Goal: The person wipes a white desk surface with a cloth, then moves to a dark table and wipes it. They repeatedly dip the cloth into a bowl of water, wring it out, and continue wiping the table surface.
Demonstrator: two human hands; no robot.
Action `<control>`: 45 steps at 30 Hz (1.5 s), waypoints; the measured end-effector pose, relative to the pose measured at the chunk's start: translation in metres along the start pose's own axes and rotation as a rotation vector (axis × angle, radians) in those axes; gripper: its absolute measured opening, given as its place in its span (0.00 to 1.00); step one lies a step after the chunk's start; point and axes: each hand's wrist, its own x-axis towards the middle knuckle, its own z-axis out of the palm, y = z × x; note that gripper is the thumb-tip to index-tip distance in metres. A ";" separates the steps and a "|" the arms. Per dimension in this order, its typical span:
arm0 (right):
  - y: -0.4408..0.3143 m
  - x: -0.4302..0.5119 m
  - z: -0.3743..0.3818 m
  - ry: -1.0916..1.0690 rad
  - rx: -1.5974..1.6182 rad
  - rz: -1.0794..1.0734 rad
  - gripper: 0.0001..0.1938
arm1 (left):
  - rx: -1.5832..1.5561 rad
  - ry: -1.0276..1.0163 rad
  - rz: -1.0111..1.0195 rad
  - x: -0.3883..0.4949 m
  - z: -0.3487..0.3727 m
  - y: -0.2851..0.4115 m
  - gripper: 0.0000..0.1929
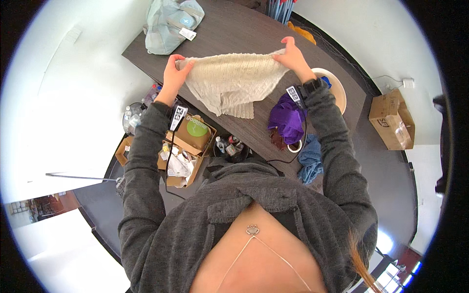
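Observation:
A cream ribbed knit cloth (238, 77) hangs stretched over the dark wooden table (234, 22), held at its two upper corners. My left hand (176, 75) pinches the left corner between thumb and fingers. At the other corner, my right hand (291, 58) grips the edge with thumb and fingers. The lower edge of the cloth droops unevenly, with a ribbed flap folded at the bottom. To the right of it lies a bunched purple cloth (287, 119), and a blue cloth (310, 159) lies crumpled closer to my body.
A pale grey-green bag (172, 25) sits at the table's far left. A white basin (339, 91) with something blue inside stands beyond my right wrist. A roll of tape (294, 146) is near the purple cloth. Open cardboard boxes (190, 135) and a bin of bottles (231, 148) stand below the table edge.

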 end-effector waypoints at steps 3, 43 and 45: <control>0.011 0.015 0.038 -0.038 -0.287 0.081 0.28 | 0.450 -0.010 0.116 0.027 0.023 -0.033 0.25; 0.170 0.264 0.239 0.359 -0.550 0.390 0.31 | 0.733 -0.576 0.595 0.327 0.362 -0.124 0.30; 0.166 0.259 0.239 0.331 -0.527 0.365 0.30 | 0.755 -0.557 0.581 0.319 0.354 -0.127 0.30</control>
